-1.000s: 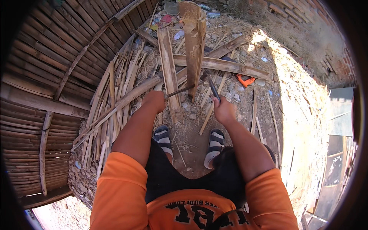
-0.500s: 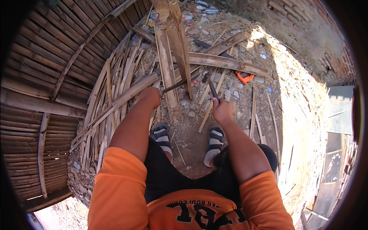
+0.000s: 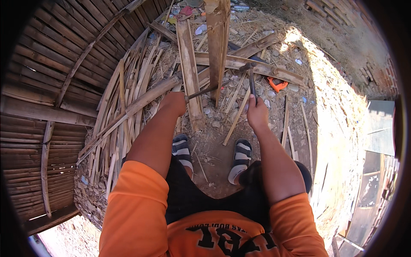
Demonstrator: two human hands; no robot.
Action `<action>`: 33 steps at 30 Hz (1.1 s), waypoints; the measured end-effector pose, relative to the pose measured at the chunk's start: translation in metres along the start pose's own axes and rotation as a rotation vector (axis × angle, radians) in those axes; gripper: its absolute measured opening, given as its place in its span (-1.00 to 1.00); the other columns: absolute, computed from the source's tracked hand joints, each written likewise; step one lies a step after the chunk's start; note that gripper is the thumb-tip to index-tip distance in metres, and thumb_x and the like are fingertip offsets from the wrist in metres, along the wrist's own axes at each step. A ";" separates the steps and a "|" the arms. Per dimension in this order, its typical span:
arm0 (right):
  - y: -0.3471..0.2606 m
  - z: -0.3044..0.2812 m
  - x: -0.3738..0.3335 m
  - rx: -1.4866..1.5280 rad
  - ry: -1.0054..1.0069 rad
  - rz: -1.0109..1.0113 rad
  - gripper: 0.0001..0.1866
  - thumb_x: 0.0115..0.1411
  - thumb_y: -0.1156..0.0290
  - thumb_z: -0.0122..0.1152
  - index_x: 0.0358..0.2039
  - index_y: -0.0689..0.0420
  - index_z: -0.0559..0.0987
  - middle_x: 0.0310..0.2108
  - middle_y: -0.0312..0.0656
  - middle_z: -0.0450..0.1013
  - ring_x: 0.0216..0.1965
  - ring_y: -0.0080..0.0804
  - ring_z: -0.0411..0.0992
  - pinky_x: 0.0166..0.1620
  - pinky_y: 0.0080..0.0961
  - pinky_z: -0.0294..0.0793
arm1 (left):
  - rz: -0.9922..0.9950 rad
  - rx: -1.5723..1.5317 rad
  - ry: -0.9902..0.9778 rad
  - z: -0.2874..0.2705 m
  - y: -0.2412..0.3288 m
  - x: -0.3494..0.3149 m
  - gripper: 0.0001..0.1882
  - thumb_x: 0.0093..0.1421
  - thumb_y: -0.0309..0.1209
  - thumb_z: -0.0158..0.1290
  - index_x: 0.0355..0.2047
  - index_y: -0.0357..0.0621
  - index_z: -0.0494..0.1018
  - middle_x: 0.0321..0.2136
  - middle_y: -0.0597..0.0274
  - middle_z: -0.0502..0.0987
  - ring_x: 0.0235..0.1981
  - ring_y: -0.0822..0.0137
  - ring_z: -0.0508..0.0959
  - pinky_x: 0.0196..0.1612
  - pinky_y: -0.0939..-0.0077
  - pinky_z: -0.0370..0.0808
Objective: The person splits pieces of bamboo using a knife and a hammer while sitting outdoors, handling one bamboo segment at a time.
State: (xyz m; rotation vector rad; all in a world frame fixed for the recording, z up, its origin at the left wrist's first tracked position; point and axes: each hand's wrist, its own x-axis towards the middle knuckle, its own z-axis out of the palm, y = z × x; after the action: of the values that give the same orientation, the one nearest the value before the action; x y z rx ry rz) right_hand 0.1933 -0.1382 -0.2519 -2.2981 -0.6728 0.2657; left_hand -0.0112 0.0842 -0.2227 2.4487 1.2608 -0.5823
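Observation:
My left hand (image 3: 174, 103) is closed round the handle of a long dark-bladed knife (image 3: 201, 91), whose blade points right and meets a standing length of split bamboo (image 3: 216, 47) near its lower end. How deep the blade sits in the bamboo, I cannot tell. To the right of the bamboo, my right hand (image 3: 257, 112) grips a hammer (image 3: 252, 83) by its dark handle. The hammer head is up and apart from both knife and bamboo. Just left of the standing piece lies a bamboo half (image 3: 189, 73), hollow side up.
Long bamboo strips (image 3: 132, 98) are piled on the left beside a slatted bamboo wall (image 3: 64, 55). Another bamboo half (image 3: 269, 68) lies across the ground ahead, next to an orange-handled saw (image 3: 278, 84). My sandalled feet (image 3: 242, 156) stand close by. A brick wall (image 3: 334, 25) rises at far right.
The hammer has lifted away from the bamboo, up and to the right. The standing bamboo is straighter and slightly farther right; my left hand with the knife has shifted a little right.

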 end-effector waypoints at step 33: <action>-0.040 -0.018 0.014 0.615 -0.232 0.267 -0.54 0.48 -0.05 -0.06 -0.34 0.10 0.43 -0.59 -0.31 0.31 -0.64 -0.42 0.26 -0.54 -0.41 0.27 | 0.028 0.086 -0.113 0.029 0.010 0.043 -0.62 0.05 -0.32 0.25 -0.10 -0.13 0.69 -0.08 -0.06 0.67 -0.04 -0.02 0.67 -0.02 0.14 0.62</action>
State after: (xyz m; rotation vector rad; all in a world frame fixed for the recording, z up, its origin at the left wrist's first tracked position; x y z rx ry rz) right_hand 0.1959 -0.1166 -0.2111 -1.7663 -0.3249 0.7615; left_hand 0.0141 0.0950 -0.2684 2.4601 1.1785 -0.7712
